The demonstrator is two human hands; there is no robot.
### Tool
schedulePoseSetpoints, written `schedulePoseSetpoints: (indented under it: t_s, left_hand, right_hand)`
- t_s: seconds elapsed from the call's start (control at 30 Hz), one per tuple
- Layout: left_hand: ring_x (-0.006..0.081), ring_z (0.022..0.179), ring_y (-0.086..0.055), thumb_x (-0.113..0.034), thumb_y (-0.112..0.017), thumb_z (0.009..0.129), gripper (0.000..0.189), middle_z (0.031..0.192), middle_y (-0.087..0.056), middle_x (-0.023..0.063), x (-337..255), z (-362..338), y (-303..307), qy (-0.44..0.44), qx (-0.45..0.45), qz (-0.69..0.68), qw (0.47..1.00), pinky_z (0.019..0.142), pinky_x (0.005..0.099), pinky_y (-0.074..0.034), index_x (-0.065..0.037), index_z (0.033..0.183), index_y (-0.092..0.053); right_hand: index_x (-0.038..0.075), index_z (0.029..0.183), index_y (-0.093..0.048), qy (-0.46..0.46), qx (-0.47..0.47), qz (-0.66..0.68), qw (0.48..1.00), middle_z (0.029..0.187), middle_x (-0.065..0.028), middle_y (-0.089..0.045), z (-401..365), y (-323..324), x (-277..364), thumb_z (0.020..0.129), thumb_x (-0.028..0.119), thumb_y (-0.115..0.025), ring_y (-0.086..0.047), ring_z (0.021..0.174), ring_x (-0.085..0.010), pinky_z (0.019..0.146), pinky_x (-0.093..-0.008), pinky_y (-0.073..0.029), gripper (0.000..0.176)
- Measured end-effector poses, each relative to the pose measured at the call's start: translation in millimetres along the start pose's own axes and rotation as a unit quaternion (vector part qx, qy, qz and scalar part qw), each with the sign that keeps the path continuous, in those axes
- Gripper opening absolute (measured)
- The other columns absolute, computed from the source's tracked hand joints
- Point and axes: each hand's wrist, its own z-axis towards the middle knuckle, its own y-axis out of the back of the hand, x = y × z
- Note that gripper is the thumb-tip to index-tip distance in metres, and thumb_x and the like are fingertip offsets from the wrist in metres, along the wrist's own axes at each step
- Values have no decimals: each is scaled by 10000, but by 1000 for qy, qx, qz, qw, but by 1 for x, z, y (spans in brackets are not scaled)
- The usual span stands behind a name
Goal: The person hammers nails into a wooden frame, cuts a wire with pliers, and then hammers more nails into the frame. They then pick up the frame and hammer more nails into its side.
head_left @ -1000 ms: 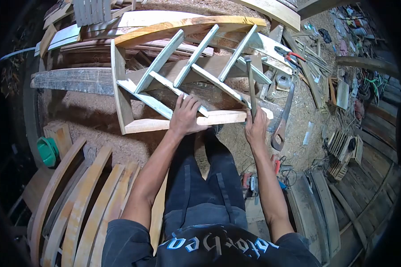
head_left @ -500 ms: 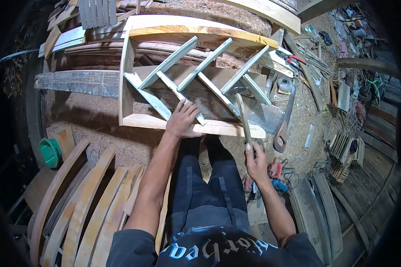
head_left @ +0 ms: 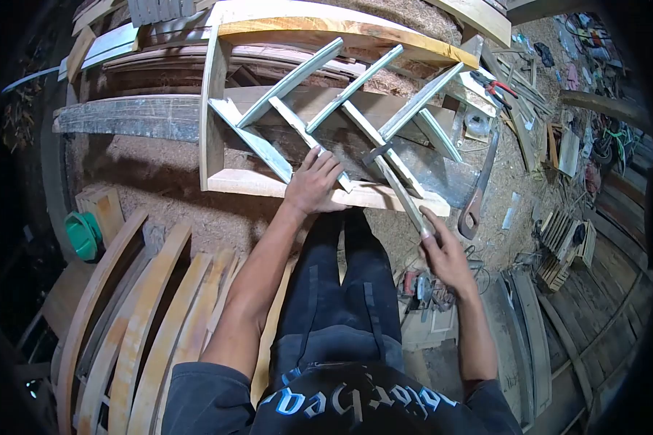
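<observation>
A wooden frame point(head_left: 250, 183) with a curved top rail lies across the bench, fitted with pale slats in a zigzag pattern. My left hand point(head_left: 315, 180) is closed around the lower end of one wooden slat point(head_left: 290, 119) where it meets the front rail. In my right hand point(head_left: 446, 255) is a hammer point(head_left: 406, 197), gripped near the end of its wooden handle. The dark hammer head point(head_left: 377, 154) is over another slat point(head_left: 361, 122), left of its lower end; whether it touches cannot be made out.
A handsaw point(head_left: 479, 192), a tape roll point(head_left: 477, 123) and red-handled pliers point(head_left: 495, 87) lie to the right. Curved boards point(head_left: 134, 319) stand at lower left beside a green container point(head_left: 83, 235). Power tools point(head_left: 421, 286) rest on the ground near my right leg.
The hammer has turned and its head has moved left, onto or above a slat. My right hand has shifted right and slightly up. My left hand keeps its hold on the slat.
</observation>
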Motion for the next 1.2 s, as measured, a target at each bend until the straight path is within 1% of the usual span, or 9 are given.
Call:
schedulePoseSetpoints:
  t_s: [0.23, 0.33, 0.5, 0.63, 0.7, 1.0, 1.07, 1.1, 1.2]
  left_hand:
    - [235, 1248, -517, -596, -814, 572, 788, 1162, -612, 67, -1, 1, 2, 11, -7, -14, 1000, 1198, 455, -276, -66, 1133, -653]
    - [251, 1232, -522, -613, -803, 606, 770, 1164, -604, 67, 1, 0, -1, 3, -16, -10, 1000, 1179, 469, -285, -79, 1140, -648]
    - [229, 1230, -529, -541, -796, 608, 685, 1136, -619, 62, 0, 3, 3, 5, -17, -21, 1000, 1194, 447, -282, -75, 1092, -661]
    - [230, 1233, -524, -543, -797, 598, 692, 1132, -617, 63, -1, 2, 2, 2, -29, 0, 1000, 1193, 447, -284, -79, 1093, -660]
    - [232, 1233, -523, -553, -793, 599, 701, 1130, -616, 62, -2, 3, 4, 3, -21, -6, 1000, 1193, 450, -283, -79, 1098, -660]
    - [238, 1243, -520, -568, -804, 590, 738, 1159, -613, 61, 0, 0, 0, 8, -3, -13, 1000, 1187, 461, -275, -80, 1123, -652]
    - [243, 1243, -518, -567, -823, 571, 757, 1167, -605, 63, 1, 1, 1, 6, 3, -17, 1000, 1182, 467, -272, -91, 1131, -643]
    - [242, 1245, -517, -577, -822, 567, 765, 1168, -604, 62, 2, 2, 1, 8, 4, -14, 1000, 1183, 469, -271, -92, 1131, -642]
    - [239, 1251, -513, -604, -816, 562, 794, 1178, -603, 60, 0, -1, 0, 8, 13, -3, 1000, 1190, 469, -263, -92, 1143, -640]
  right_hand:
    - [119, 1522, -436, 2, 115, -84, 990, 724, 13, -483, 21, 24, 27, 1046, 123, -502, -455, 662, -87, 637, -261, -423, 481]
    - [112, 1520, -430, 14, -9, -82, 997, 678, 15, -501, 19, 7, 36, 1041, 105, -489, -471, 618, -103, 640, -260, -416, 483]
    - [144, 1524, -444, 48, 58, -150, 986, 650, 25, -455, 4, 1, -12, 1033, 116, -506, -438, 605, -66, 572, -221, -363, 496]
    - [77, 1490, -477, 8, -63, -15, 998, 657, -13, -553, 4, 0, 14, 1020, 97, -521, -518, 601, -59, 563, -247, -408, 472]
    - [61, 1495, -465, 76, 55, -154, 984, 667, 19, -509, 4, -8, -5, 1030, 80, -516, -498, 552, -60, 524, -257, -411, 468]
    - [62, 1495, -470, 46, -57, -63, 995, 686, 36, -466, 6, -14, -19, 1039, 83, -512, -419, 615, -22, 518, -217, -374, 459]
    - [46, 1491, -467, 216, 15, -164, 962, 681, 41, -463, 4, -18, -25, 1032, 67, -510, -417, 629, -28, 536, -224, -367, 462]
    - [46, 1491, -467, 217, 14, -164, 962, 681, 41, -463, 4, -18, -20, 1032, 67, -510, -417, 629, -28, 536, -224, -367, 462]
    - [44, 1483, -476, 19, -35, -37, 998, 697, -17, -501, -4, -16, 12, 1021, 60, -522, -444, 638, -65, 581, -247, -409, 464]
